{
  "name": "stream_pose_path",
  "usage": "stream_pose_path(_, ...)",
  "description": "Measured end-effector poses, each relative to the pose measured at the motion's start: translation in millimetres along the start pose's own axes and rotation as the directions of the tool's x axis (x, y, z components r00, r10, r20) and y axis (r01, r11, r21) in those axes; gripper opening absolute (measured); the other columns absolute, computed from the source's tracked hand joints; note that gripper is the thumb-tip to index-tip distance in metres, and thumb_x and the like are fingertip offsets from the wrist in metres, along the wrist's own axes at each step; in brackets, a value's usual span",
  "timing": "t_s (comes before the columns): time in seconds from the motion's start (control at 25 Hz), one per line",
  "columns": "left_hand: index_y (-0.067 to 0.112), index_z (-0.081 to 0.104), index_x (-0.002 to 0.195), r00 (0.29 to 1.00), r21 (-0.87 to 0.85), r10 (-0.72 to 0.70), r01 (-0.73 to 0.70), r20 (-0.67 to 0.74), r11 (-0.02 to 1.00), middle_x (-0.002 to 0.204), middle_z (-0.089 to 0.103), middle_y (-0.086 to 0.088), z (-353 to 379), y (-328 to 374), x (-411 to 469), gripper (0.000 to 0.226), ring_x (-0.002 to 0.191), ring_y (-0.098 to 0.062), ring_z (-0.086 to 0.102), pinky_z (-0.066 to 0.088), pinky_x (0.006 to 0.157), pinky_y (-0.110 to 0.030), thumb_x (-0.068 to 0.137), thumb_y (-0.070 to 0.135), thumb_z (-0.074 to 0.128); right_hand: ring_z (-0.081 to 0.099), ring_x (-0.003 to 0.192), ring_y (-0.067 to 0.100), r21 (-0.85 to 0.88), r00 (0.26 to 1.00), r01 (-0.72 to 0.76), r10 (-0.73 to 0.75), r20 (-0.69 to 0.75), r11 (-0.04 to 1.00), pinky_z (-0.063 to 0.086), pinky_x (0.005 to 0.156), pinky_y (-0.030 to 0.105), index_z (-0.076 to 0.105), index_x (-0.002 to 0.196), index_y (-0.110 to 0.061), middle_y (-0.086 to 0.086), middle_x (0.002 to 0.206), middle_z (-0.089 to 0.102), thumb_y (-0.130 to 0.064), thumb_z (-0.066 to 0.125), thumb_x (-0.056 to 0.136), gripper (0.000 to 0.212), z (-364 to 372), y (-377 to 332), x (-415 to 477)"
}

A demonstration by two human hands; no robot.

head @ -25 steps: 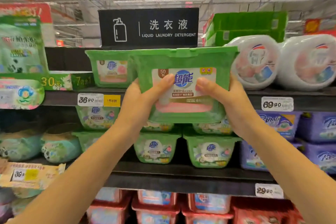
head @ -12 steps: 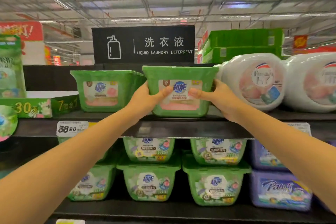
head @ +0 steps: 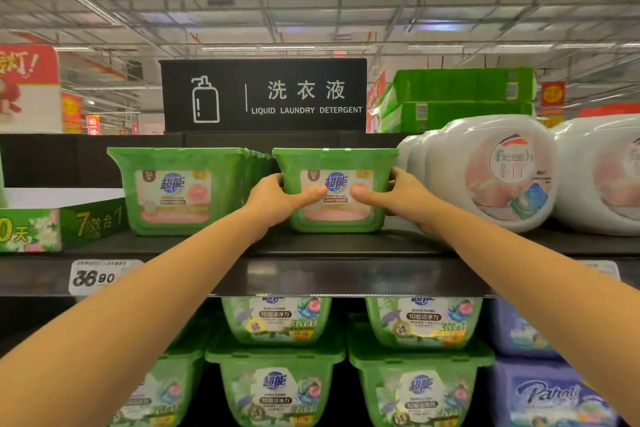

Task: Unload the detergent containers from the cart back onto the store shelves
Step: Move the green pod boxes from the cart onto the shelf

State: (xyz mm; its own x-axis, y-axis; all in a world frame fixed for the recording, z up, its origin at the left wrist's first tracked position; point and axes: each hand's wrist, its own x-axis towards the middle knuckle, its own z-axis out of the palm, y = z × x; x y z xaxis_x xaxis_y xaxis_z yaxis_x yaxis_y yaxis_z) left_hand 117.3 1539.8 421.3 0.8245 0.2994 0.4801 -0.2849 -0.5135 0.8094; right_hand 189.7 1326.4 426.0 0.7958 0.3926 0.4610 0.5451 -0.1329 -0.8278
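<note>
A green detergent pod box (head: 335, 163) with a pink and white label stands on the top shelf (head: 346, 246). My left hand (head: 277, 199) grips its left side, thumb lying across the label. My right hand (head: 398, 198) grips its right side, thumb on the front too. A matching green box (head: 180, 189) stands just to its left, with more behind it. The cart is out of view.
White round detergent tubs (head: 491, 170) crowd the shelf right of the held box. A green cardboard tray (head: 62, 225) sits at far left. Green boxes (head: 277, 388) and purple boxes (head: 540, 392) fill the shelf below. A black aisle sign (head: 263, 95) hangs behind.
Both hands have carried the green box up and away from me, and it now stands deeper on the top shelf. The view has tilted upward.
</note>
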Motion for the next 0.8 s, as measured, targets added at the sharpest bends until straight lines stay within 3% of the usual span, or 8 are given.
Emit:
stream_pose_path(0.16, 0.007, 0.042, 0.127, 0.996, 0.153, -0.037, 0.05, -0.083, 0.987, 0.119, 0.057, -0.002, 6.4, -5.7, 9.5, 0.082, 0.105, -0.018, 0.055, 0.046, 0.088, -0.033, 0.068, 0.046, 0.083, 0.059, 0.108, 0.017, -0.137, 0.982, -0.02, -0.006, -0.189, 0.99, 0.051, 0.093, 0.036, 0.042, 0.117, -0.01, 0.001, 0.116, 0.059, -0.033, 0.086, 0.068, 0.069, 10.3, 7.8, 15.4)
stream_pose_path(0.28, 0.007, 0.042, 0.126, 0.997, 0.215, -0.033, 0.049, -0.076, 0.975, 0.128, 0.057, -0.008, 8.9, -6.5, 13.9, 0.071, 0.104, -0.02, 0.053, 0.042, 0.083, -0.031, 0.075, 0.04, 0.079, 0.058, 0.109, 0.02, -0.205, 0.983, -0.064, 0.026, -0.183, 0.977, 0.05, 0.093, 0.037, 0.04, 0.115, -0.013, 0.004, 0.12, 0.058, -0.03, 0.08, 0.075, 0.059, 12.1, 10.4, 19.3)
stream_pose_path(0.4, 0.011, 0.05, 0.124, 0.991, 0.278, -0.01, 0.047, -0.132, 0.96, 0.124, 0.062, -0.008, 7.8, -7.0, 16.6, 0.067, 0.111, -0.026, 0.058, 0.048, 0.089, -0.037, 0.073, 0.042, 0.081, 0.055, 0.114, 0.023, -0.327, 0.98, -0.063, -0.003, -0.198, 0.943, 0.048, 0.098, 0.041, 0.047, 0.123, -0.012, 0.008, 0.124, 0.058, -0.032, 0.077, 0.077, 0.058, 9.7, 10.2, 19.0)
stream_pose_path(0.52, 0.012, 0.053, 0.126, 0.996, 0.244, -0.013, 0.036, -0.094, 0.969, 0.123, 0.064, -0.007, 7.8, -9.1, 16.7, 0.061, 0.11, -0.027, 0.061, 0.051, 0.094, -0.04, 0.076, 0.035, 0.08, 0.055, 0.098, 0.015, -0.341, 0.982, -0.03, -0.035, -0.184, 0.939, 0.048, 0.083, 0.028, 0.051, 0.123, -0.011, 0.003, 0.118, 0.061, -0.028, 0.076, 0.08, 0.052, 10.4, 10.4, 16.6)
stream_pose_path(0.6, 0.009, 0.05, 0.131, 0.997, 0.252, -0.003, 0.023, -0.079, 0.967, 0.124, 0.062, -0.007, 8.7, -10.6, 16.2, 0.061, 0.113, -0.026, 0.059, 0.047, 0.09, -0.03, 0.079, 0.022, 0.079, 0.056, 0.096, 0.015, -0.4, 0.982, -0.033, -0.044, -0.182, 0.916, 0.046, 0.081, 0.027, 0.053, 0.125, -0.01, 0.001, 0.109, 0.06, -0.023, 0.074, 0.083, 0.049, 9.8, 11.2, 16.0)
stream_pose_path(0.8, 0.007, 0.044, 0.133, 0.994, 0.264, -0.006, 0.035, -0.108, 0.964, 0.114, 0.063, -0.01, 5.5, -11.4, 17.0, 0.055, 0.095, -0.019, 0.055, 0.047, 0.081, -0.032, 0.082, 0.005, 0.068, 0.063, 0.106, 0.027, -0.378, 0.983, -0.088, 0.019, -0.183, 0.921, 0.051, 0.096, 0.04, 0.05, 0.13, -0.007, 0.013, 0.115, 0.066, 0.001, 0.057, 0.088, 0.043, 4.2, 14.3, 16.2)
